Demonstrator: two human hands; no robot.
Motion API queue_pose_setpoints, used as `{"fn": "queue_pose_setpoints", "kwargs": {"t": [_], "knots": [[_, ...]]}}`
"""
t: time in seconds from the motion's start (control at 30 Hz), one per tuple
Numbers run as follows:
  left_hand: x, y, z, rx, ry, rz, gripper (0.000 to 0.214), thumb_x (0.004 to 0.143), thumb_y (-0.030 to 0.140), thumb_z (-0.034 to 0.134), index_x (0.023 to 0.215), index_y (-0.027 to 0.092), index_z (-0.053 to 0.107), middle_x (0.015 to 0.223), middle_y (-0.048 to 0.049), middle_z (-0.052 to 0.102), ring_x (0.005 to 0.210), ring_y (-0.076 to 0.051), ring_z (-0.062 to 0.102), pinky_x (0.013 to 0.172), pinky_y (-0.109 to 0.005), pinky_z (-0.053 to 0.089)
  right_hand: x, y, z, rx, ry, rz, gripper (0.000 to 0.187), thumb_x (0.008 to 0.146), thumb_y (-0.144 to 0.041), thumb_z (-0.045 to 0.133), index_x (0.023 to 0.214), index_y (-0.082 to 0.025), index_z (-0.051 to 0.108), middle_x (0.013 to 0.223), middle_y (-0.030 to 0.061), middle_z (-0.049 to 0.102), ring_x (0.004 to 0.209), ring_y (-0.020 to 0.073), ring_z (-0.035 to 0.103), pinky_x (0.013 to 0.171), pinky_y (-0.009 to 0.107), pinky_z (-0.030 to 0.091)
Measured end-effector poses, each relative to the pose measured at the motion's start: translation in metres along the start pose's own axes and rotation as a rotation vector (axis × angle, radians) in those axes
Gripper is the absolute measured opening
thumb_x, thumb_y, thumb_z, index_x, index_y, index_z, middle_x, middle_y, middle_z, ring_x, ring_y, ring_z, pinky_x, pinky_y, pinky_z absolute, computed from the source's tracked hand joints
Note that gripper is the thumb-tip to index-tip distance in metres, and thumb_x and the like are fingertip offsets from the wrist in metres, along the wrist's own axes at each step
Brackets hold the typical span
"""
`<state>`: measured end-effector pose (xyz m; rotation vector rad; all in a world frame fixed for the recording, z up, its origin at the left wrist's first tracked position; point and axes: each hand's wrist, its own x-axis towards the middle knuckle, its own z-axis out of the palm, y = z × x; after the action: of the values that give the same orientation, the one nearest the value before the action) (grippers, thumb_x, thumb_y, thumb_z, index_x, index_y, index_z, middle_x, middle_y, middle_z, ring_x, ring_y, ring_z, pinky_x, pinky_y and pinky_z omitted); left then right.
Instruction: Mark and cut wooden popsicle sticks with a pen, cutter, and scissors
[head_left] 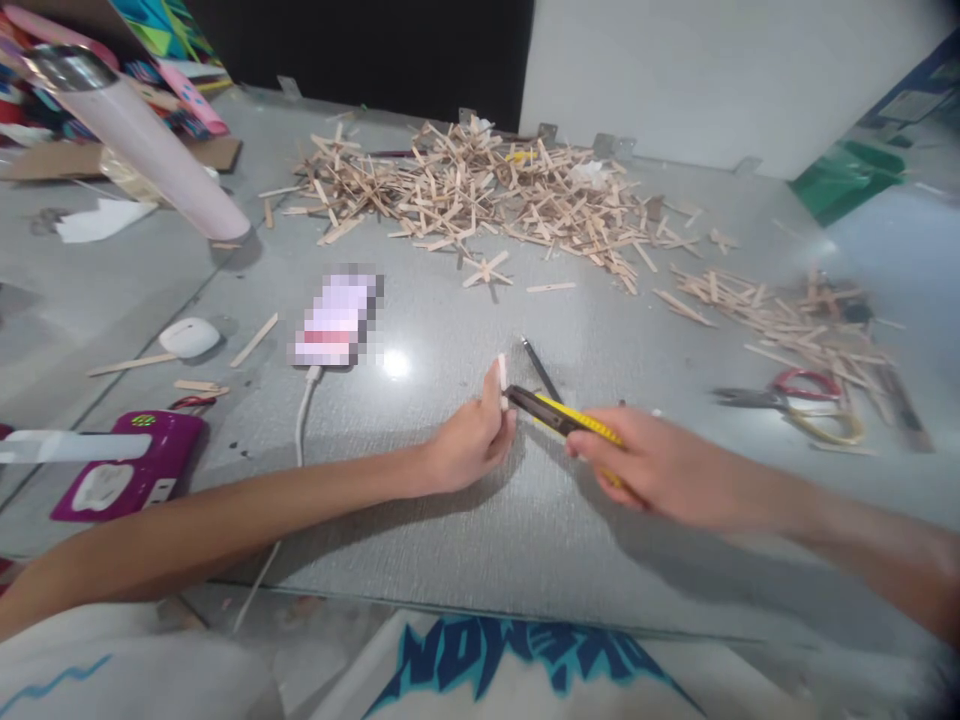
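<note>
Pale stick (503, 370), probably light, stiff and snappable, best held by its end: pinched in left hand (472, 435) above table (465, 545), beside the yellow cutter (556, 413) that the right hand (646, 462) grips.

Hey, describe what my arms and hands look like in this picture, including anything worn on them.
Your left hand and right hand are ungloved, with no rings or watch that I can make out. Both forearms show no sleeves. Below, white fabric bears dark blue lettering.
</note>
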<state>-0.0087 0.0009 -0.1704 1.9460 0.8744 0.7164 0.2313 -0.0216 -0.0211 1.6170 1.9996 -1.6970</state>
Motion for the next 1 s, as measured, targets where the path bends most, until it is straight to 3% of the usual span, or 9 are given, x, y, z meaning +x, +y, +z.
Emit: {"fn": "queue_pose_setpoints", "kwargs": {"t": [0.1,0.23,0.43,0.5,0.6,0.8,1.0], "knots": [[0.0,0.003,-0.001,-0.011,0.004,-0.021,0.075,0.115,0.028,0.039,0.172,0.01,-0.006,0.066,0.0084,0.059,0.05,-0.016,0.057,0.053,-0.027,0.045,0.001,0.0,-0.002,-0.017,-0.041,0.001,0.036,0.114,-0.052,0.044,0.091,-0.025,0.051,0.062,-0.0034,0.057,0.051,0.0136,0.047,0.053,0.028,0.036],[0.001,0.007,-0.002,-0.077,-0.013,-0.029,0.078,0.114,0.028,0.044,0.171,0.009,-0.006,0.066,0.0096,0.058,0.051,-0.015,0.057,0.053,-0.025,0.046,0.006,0.013,0.024,-0.091,0.168,0.001,0.021,0.112,-0.038,0.049,0.095,-0.025,0.048,0.068,-0.0007,0.062,0.06,0.0162,0.056,0.059,0.029,0.04],[0.001,0.005,-0.002,-0.017,0.003,-0.039,0.075,0.113,0.027,0.043,0.171,0.009,-0.002,0.065,0.0098,0.058,0.049,-0.014,0.054,0.051,-0.025,0.043,0.001,-0.003,-0.002,0.018,-0.066,0.035,0.036,0.114,-0.052,0.047,0.091,-0.024,0.052,0.06,-0.0046,0.056,0.049,0.0126,0.045,0.05,0.027,0.035],[0.002,0.004,-0.002,-0.05,-0.008,0.016,0.076,0.114,0.026,0.042,0.171,0.011,-0.005,0.065,0.0103,0.057,0.048,-0.013,0.053,0.051,-0.023,0.042,0.003,-0.002,0.001,0.004,-0.039,0.008,0.034,0.113,-0.05,0.049,0.091,-0.024,0.051,0.061,-0.004,0.058,0.051,0.0129,0.047,0.052,0.027,0.036],[0.002,0.003,-0.002,-0.082,-0.015,0.066,0.074,0.115,0.026,0.039,0.172,0.011,-0.006,0.066,0.0099,0.057,0.049,-0.013,0.053,0.051,-0.023,0.044,0.007,0.005,0.015,-0.026,0.111,0.006,0.026,0.112,-0.042,0.051,0.092,-0.025,0.047,0.064,-0.003,0.06,0.056,0.0143,0.053,0.054,0.027,0.038],[0.0,0.001,0.0,0.038,-0.003,-0.007,0.072,0.115,0.029,0.038,0.171,0.01,-0.004,0.066,0.0092,0.057,0.05,-0.016,0.057,0.055,-0.028,0.047,0.003,-0.008,-0.008,0.023,-0.094,0.053,0.036,0.114,-0.052,0.046,0.096,-0.023,0.056,0.057,-0.0057,0.056,0.047,0.0121,0.044,0.047,0.026,0.034],[0.0,0.001,-0.002,-0.029,-0.007,0.025,0.074,0.116,0.027,0.039,0.171,0.009,-0.006,0.065,0.0103,0.057,0.048,-0.012,0.051,0.052,-0.023,0.044,0.004,-0.004,0.009,-0.024,0.03,0.037,0.03,0.116,-0.043,0.046,0.092,-0.023,0.049,0.063,-0.0031,0.061,0.055,0.0123,0.051,0.053,0.025,0.039]]}}
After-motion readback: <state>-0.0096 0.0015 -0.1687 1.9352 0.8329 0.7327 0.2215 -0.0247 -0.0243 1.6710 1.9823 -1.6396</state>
